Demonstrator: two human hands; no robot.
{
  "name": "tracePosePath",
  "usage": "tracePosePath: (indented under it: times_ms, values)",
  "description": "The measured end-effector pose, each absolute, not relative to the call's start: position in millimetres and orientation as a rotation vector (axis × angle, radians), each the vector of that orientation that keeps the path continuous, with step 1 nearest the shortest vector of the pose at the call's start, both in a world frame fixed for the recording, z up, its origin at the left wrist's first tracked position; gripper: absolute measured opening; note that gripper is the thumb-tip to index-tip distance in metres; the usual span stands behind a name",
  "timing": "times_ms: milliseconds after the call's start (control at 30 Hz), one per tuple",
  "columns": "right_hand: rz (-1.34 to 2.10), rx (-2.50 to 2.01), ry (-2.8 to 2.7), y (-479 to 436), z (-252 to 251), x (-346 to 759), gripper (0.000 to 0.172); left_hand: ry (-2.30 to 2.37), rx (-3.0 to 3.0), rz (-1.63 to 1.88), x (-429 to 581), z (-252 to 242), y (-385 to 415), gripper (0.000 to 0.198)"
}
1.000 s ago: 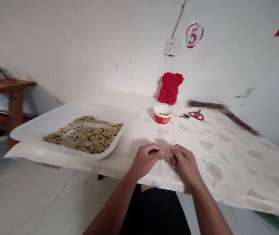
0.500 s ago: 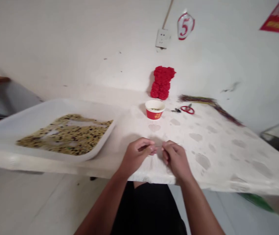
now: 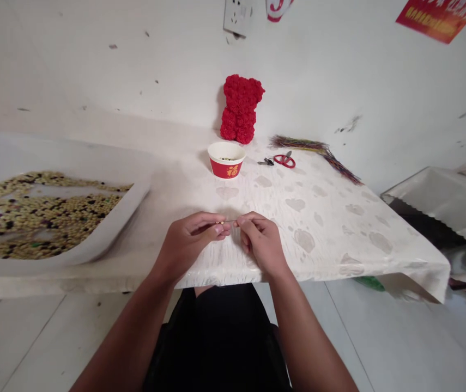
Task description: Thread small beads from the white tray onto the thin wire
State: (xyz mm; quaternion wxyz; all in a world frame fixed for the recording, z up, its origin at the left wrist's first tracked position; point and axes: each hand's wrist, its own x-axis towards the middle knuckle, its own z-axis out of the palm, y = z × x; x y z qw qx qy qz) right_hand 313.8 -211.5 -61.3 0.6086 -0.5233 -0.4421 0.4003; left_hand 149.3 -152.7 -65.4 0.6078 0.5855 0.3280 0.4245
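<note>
Right now, the left hand (image 3: 187, 245) and right hand (image 3: 260, 242) both pinch a thin wire (image 3: 228, 221) in narrow fingertip grips, 2 hands almost touching, just above the desk's (image 3: 318, 218) front edge!

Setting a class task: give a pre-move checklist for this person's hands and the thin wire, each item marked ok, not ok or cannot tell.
Left hand pinching the thin wire: ok.
Right hand pinching the same wire: ok.
Identity of the small pale bit on the wire by the left hand: cannot tell.
Tray of mixed seeds within reach on the left: ok.
Red-handled scissors on the table beyond the hands: ok.
</note>
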Motion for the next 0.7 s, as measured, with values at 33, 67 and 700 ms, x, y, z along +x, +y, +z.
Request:
tracePosePath:
  times_ms: [33,67,700]
  values:
    - [0.921,-1.211,-1.021,-211.4,-61.5,313.9,0.025,0.756,1.353,0.987,149.5,-65.6,-152.6,0.020]
    - [0.917,-1.212,-1.021,-211.3,-61.8,313.8,0.025,0.754,1.352,0.994,149.8,-65.8,-152.5,0.020]
    - [0.878,-1.245,-1.056,-212.9,-59.5,313.9,0.021,0.758,1.332,1.042,151.6,-66.2,-152.5,0.012]
